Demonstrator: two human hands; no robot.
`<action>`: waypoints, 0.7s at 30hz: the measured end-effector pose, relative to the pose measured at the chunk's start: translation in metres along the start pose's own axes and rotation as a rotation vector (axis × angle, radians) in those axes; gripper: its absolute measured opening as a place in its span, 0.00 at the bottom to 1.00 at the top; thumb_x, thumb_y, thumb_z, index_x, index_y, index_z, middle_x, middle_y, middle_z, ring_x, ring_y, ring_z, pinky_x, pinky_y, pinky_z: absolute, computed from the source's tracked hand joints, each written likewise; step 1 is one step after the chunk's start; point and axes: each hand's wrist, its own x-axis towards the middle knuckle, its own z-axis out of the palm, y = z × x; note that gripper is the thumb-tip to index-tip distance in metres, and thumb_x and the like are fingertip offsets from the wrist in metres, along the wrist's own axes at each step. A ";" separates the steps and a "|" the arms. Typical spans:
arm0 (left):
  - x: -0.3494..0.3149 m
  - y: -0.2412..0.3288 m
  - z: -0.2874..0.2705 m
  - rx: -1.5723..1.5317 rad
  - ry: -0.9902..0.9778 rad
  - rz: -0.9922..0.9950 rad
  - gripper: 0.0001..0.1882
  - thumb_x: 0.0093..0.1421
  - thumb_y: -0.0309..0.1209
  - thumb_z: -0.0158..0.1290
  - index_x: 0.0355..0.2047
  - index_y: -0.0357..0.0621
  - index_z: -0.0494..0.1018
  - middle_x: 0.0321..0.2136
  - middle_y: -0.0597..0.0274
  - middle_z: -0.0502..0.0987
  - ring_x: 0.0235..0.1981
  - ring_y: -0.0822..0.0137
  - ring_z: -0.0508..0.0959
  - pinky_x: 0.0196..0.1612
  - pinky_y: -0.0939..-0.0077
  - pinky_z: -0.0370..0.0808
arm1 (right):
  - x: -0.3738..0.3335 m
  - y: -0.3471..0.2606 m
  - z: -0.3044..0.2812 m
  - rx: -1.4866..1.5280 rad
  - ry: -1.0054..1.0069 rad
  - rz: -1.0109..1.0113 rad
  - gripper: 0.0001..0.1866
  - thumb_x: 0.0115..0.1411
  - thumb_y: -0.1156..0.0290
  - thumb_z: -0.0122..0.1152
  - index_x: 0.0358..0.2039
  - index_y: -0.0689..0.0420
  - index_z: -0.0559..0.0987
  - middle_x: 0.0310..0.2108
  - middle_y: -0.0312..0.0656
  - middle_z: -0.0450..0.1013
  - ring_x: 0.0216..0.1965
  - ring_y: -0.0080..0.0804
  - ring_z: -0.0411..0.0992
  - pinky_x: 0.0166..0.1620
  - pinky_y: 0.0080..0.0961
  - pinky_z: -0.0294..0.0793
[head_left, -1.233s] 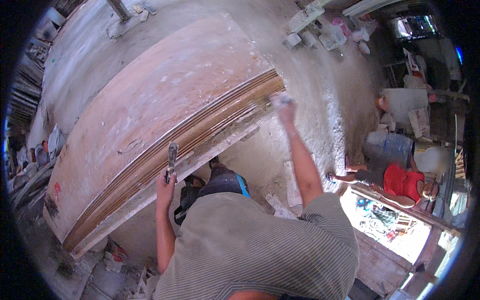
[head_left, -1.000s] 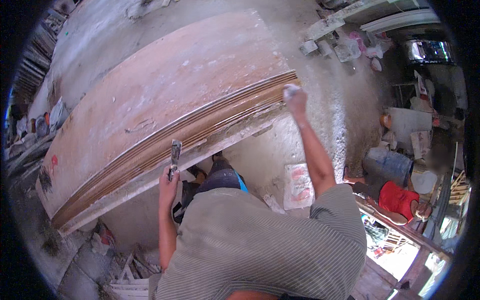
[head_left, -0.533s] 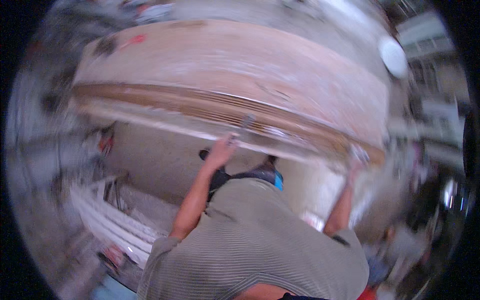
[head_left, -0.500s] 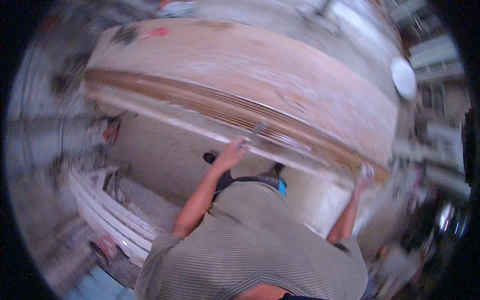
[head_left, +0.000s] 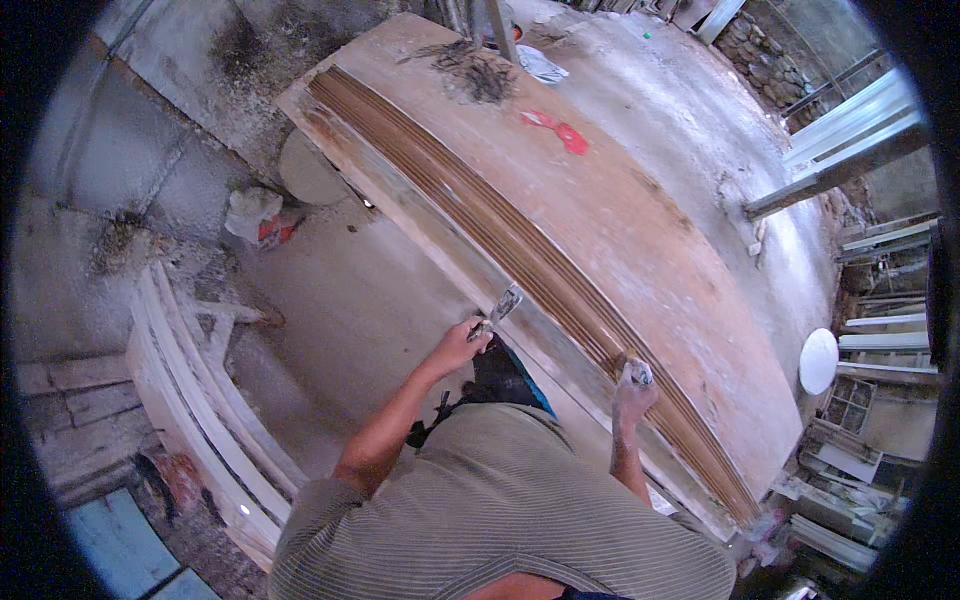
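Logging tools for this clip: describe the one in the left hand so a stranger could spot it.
Find the long wooden panel running diagonally across the view, with grooved moulding along its near edge. The left hand holds a putty knife at that edge. Its flat metal blade is the only tool there; the right hand grips something small and pale.

Crumpled white-and-red bag on the floor, left of the board.
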 end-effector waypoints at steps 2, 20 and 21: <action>0.026 -0.014 -0.049 -0.023 0.070 -0.037 0.15 0.62 0.31 0.52 0.47 0.36 0.71 0.23 0.68 0.72 0.26 0.76 0.71 0.32 0.78 0.70 | -0.011 -0.060 0.059 0.134 -0.079 -0.152 0.05 0.60 0.76 0.60 0.35 0.60 0.82 0.29 0.32 0.77 0.32 0.17 0.73 0.38 0.18 0.71; 0.194 -0.018 -0.549 -0.305 0.442 -0.179 0.04 0.63 0.32 0.50 0.34 0.47 0.70 0.18 0.72 0.69 0.13 0.81 0.65 0.14 0.84 0.61 | -0.015 -0.415 0.689 0.254 -0.379 -0.210 0.16 0.57 0.57 0.62 0.35 0.58 0.82 0.29 0.44 0.79 0.33 0.34 0.76 0.42 0.31 0.73; 0.201 -0.020 -0.575 -0.292 0.442 -0.174 0.04 0.63 0.32 0.50 0.36 0.47 0.70 0.18 0.72 0.69 0.13 0.81 0.65 0.14 0.84 0.61 | -0.019 -0.433 0.721 0.187 -0.382 -0.244 0.16 0.58 0.57 0.61 0.36 0.58 0.82 0.29 0.44 0.79 0.33 0.36 0.77 0.42 0.33 0.74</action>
